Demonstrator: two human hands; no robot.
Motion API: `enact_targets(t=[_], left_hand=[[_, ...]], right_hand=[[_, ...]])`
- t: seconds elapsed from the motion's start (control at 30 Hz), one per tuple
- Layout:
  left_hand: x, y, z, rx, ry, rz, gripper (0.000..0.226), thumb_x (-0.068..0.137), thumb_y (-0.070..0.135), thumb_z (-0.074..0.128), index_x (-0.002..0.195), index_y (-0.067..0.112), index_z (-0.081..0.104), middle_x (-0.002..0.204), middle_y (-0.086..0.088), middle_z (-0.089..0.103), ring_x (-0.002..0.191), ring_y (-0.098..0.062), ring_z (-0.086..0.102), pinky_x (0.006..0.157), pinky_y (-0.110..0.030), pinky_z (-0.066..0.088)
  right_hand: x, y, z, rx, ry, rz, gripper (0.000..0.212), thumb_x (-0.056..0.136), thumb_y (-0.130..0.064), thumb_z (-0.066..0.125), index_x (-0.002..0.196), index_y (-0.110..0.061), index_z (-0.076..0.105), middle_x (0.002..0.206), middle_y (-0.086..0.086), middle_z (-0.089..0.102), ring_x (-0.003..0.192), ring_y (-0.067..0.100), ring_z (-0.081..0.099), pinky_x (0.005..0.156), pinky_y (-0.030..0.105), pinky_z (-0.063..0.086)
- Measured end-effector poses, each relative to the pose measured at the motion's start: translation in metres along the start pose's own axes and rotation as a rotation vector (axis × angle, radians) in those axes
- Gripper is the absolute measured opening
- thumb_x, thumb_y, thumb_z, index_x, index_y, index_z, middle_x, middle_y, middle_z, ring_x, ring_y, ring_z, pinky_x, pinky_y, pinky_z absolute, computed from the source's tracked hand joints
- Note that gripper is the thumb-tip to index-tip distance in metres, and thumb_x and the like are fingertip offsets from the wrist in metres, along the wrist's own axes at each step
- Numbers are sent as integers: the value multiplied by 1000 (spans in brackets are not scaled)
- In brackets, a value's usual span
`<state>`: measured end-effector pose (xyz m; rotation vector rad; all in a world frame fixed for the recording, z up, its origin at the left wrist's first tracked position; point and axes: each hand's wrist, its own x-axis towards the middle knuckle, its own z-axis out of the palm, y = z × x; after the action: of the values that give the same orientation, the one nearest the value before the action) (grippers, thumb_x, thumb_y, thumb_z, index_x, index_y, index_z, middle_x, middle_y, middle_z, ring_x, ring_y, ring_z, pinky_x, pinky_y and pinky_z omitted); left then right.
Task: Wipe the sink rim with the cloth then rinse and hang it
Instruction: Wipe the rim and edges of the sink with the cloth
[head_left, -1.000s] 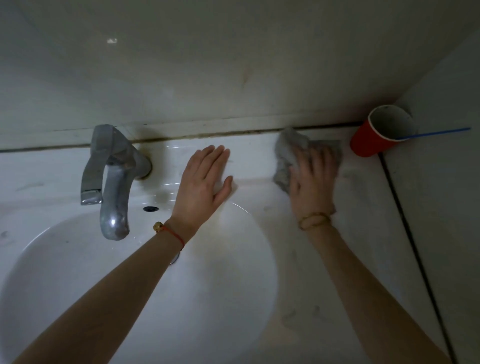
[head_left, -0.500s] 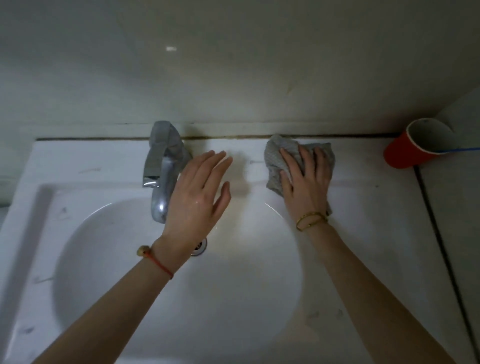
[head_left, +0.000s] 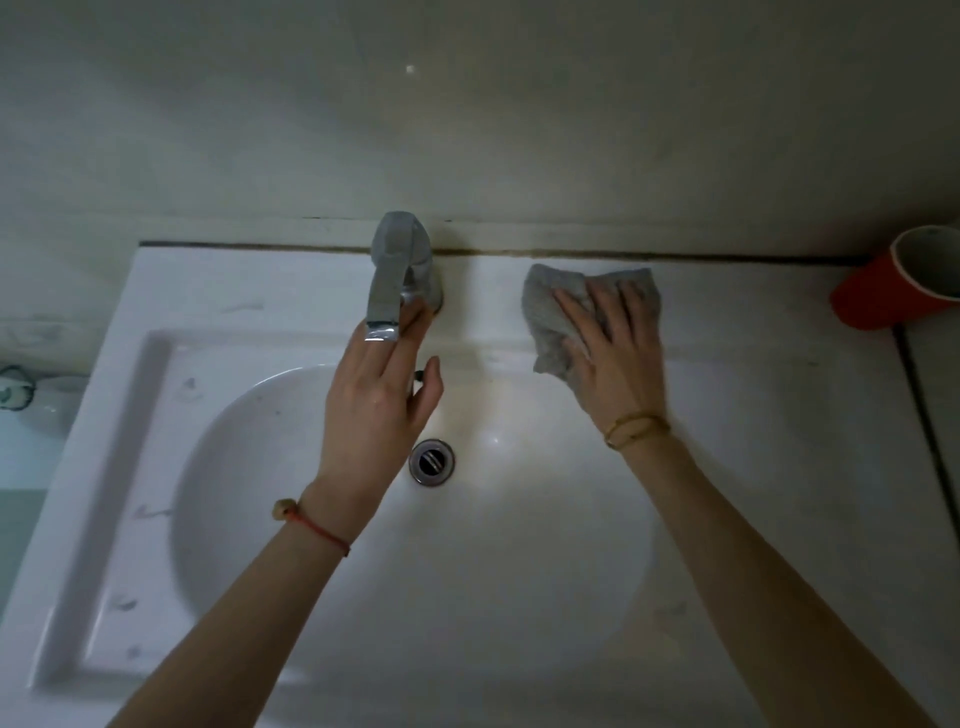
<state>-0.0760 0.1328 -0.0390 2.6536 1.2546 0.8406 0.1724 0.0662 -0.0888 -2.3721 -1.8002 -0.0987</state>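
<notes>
The right hand (head_left: 610, 358) lies flat on the grey cloth (head_left: 550, 312), fingers spread wide and straight, pressing it down on the far rim of the white sink (head_left: 104, 415). The cloth is bunched up, just right of the tap (head_left: 397, 275) and near the wall. Its grip is a flat press, not a pinch.

The left hand (head_left: 379, 400) is over the bowl with its fingers straight and close together. The fingertips reach under the tap's spout, and I cannot tell if they touch it. The thumb sticks out to the right. This hand holds nothing.

A round metal drain (head_left: 432, 462) sits in the bowl between the two wrists. A red cup (head_left: 878, 296) lies on its side at the far right, well apart from the cloth. I see no words to read on anything
</notes>
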Motion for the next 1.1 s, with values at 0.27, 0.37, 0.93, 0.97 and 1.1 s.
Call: enact_targets(t=[0.27,0.37,0.93,0.97,1.1], left_hand=[[0,-3,3,-14,17,41,39,98,19,54,133,4,58,135,-12,60,124,-31,57,107,-34,43],[1,-2,1,-22,15,35,39,97,17,55,134,5,58,135,-11,60,124,-31,57,106,-33,43],[23,61,50,-121,-147,282,44,99,18,56,139,0,52,145,-15,52,139,-29,45,118,-44,33],[28,63,57,-125,-172,286,44,100,19,54,140,1,50,147,-15,50,141,-29,42,120,-45,30],[41,60,84,-110,-244,262,47,104,24,47,146,5,43,155,-12,40,146,-29,33,123,-45,21]], right_hand=[[16,-54,9,-35,-42,-178,69,89,-35,57,149,-27,25,155,7,31,142,35,24,120,49,13],[4,0,1,-117,-36,-149,69,87,-28,52,150,-23,24,151,10,31,136,36,29,117,50,15],[-46,68,-34,53,-45,172,68,77,-23,56,143,-15,40,144,17,42,131,39,36,118,48,15],[-54,78,-39,118,-15,208,63,79,-26,45,141,-12,43,142,19,44,129,42,37,116,51,17],[-78,67,-38,249,10,187,48,91,-19,41,138,-13,49,142,21,44,129,46,36,111,58,26]])
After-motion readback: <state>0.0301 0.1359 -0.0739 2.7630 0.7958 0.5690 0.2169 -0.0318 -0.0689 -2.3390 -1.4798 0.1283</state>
